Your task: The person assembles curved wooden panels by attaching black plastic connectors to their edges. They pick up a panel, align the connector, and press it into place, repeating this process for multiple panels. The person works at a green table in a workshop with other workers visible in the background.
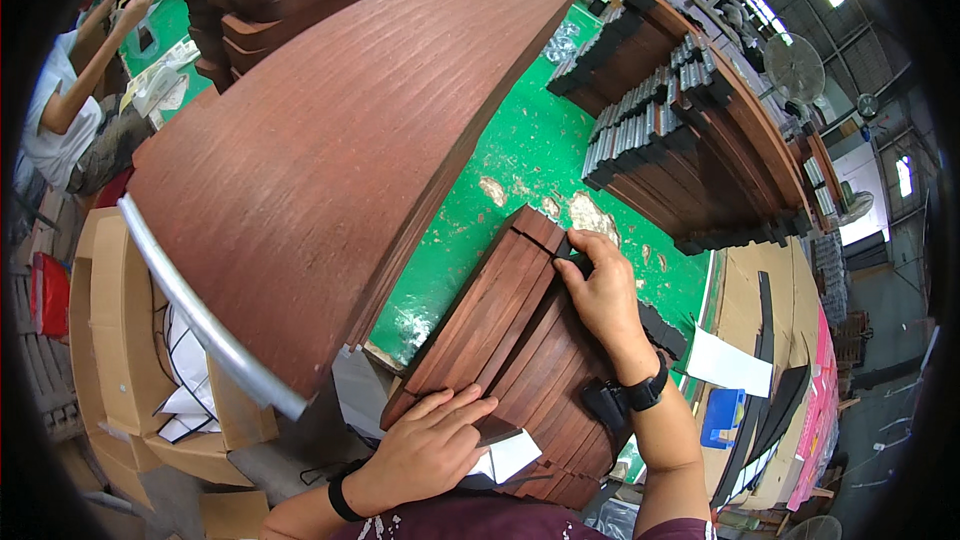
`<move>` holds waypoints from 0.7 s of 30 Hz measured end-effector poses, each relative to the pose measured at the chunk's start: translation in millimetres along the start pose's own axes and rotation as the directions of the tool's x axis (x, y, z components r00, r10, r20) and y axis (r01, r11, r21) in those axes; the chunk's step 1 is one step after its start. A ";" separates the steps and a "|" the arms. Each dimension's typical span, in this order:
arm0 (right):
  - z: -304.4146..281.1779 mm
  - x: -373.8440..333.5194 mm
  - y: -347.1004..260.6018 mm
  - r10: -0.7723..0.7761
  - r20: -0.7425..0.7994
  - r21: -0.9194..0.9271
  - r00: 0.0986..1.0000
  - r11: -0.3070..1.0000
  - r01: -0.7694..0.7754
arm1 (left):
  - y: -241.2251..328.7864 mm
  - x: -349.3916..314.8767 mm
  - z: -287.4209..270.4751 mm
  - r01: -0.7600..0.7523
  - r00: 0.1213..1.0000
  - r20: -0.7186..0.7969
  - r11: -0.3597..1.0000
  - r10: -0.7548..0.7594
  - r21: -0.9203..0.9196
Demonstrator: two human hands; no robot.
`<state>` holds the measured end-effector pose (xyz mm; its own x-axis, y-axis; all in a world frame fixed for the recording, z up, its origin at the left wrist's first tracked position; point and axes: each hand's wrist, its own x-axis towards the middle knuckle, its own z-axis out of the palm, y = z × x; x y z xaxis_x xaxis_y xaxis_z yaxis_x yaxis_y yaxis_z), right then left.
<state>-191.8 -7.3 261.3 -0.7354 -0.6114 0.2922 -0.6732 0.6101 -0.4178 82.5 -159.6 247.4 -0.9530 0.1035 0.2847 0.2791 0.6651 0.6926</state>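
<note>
In front of me lies a bundle of reddish-brown wood-look slats (475,315), tilted, with a black band across its far end. My left hand (430,445) rests on the near end, fingers stretched over the top slat. Curled over the far right edge beside the black band, my right hand (605,290) grips the slat with thumb and fingers; some fingertips are hidden. More brown slats (545,395) lie under and right of the bundle. A white folded piece (512,455) sticks out next to my left hand.
A large brown stack (330,130) with a silver edge strip rises at left on the green table (470,210). Slat stacks (690,140) with black and silver ends stand right. A cardboard box (115,320), a blue box (722,418) and two other people (75,110) are around.
</note>
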 end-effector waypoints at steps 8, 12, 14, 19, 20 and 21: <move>-11.6 -5.9 -1.8 -0.076 0.020 -0.150 0.997 0.986 0.079 | -1.3 -6.1 -1.5 -0.093 0.993 -0.083 0.994 0.089 -0.058; -11.7 -13.0 1.1 -0.047 0.098 -0.313 0.994 0.947 0.076 | 9.2 -22.9 -2.8 0.025 0.982 -0.168 0.946 -0.083 -0.324; -19.3 -16.2 -7.3 -0.060 0.091 -0.285 0.994 0.955 0.084 | 18.7 -27.8 -11.3 0.181 0.953 -0.156 0.901 -0.260 -0.393; -74.7 -37.8 -79.7 -0.327 0.054 0.041 0.943 0.945 0.325 | 7.0 -41.3 -31.6 0.326 0.803 -0.100 0.574 -0.587 -0.751; -82.9 -49.3 -102.1 -0.386 0.083 0.098 0.919 0.920 0.378 | 4.1 -44.1 -34.3 0.267 0.779 -0.077 0.440 -0.622 -0.858; -91.1 -60.6 -123.9 -0.474 0.114 0.100 0.873 0.880 0.464 | 0.3 -43.9 -35.8 0.248 0.765 -0.055 0.372 -0.641 -0.895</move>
<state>-70.8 0.0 373.7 -0.3148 -0.8802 0.3553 -0.9260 0.2026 -0.3186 128.6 -190.4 258.9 -0.9019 -0.3878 -0.1902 -0.0270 -0.3887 0.9210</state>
